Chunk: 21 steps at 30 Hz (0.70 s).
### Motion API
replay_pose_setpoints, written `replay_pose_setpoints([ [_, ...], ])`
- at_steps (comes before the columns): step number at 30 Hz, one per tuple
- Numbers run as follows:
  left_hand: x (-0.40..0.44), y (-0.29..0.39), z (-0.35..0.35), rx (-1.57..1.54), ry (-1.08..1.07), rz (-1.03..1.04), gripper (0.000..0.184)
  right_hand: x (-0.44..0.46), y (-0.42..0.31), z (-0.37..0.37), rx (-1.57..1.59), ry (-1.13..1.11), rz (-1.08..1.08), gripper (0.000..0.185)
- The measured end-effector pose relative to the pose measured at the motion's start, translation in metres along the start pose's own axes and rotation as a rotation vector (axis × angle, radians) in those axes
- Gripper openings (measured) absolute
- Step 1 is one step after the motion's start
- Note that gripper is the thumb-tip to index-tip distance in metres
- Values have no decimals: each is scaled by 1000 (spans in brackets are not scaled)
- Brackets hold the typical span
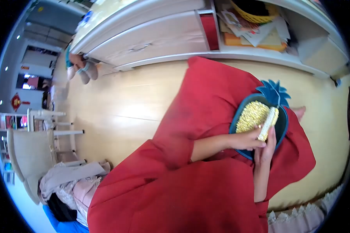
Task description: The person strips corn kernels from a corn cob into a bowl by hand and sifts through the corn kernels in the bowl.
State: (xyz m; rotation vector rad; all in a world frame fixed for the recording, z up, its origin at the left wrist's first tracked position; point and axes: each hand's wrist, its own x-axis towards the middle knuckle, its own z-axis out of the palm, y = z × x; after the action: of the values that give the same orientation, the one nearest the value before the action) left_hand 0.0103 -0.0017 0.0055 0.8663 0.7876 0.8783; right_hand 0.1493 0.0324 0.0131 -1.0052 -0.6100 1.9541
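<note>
Corn cob (pixel 269 121), partly bared of kernels, slanted over the hollow of the bowl, held by both hands. Broadest beneath it lay the floor (pixel 124 105), then the red cloth (pixel 171 186) draped over the person's lap. On that soft cloth rested the blue-green, pineapple-shaped bowl (pixel 283 122); a shifting knee could have tipped it and spilled its load. The left hand (pixel 245 140) and right hand (pixel 266 150) formed a closed grip, pinching the cob's near end between them; a loose hold might have dropped it. Smallest, the kernels (pixel 252 115) heaped on the bowl's left side; hard thumb pressure could have flicked others past the rim.
</note>
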Motion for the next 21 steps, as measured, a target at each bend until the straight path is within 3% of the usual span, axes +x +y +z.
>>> replay_pose_setpoints([
  [3, 14, -27, -5, -14, -85, 67, 34, -5, -9, 1, -138, 40, 51, 43],
  [5, 13, -25, -5, -45, -112, 149, 26, -2, 0, 5, -107, 224, 87, 48],
  [6, 8, -13, -4, -24, -79, 103, 27, -8, -12, 0, -137, -38, 172, 52],
  [10, 12, -10, -9, 74, -103, 91, 32, 11, 7, -14, -83, 145, 66, 51],
  [17, 12, -2, -9, 0, -85, 49, 68, 31, 8, -67, -84, -105, 148, 62],
  [21, 22, -17, -10, 67, -86, 43, 81, 15, 1, -28, -106, 15, 99, 62],
])
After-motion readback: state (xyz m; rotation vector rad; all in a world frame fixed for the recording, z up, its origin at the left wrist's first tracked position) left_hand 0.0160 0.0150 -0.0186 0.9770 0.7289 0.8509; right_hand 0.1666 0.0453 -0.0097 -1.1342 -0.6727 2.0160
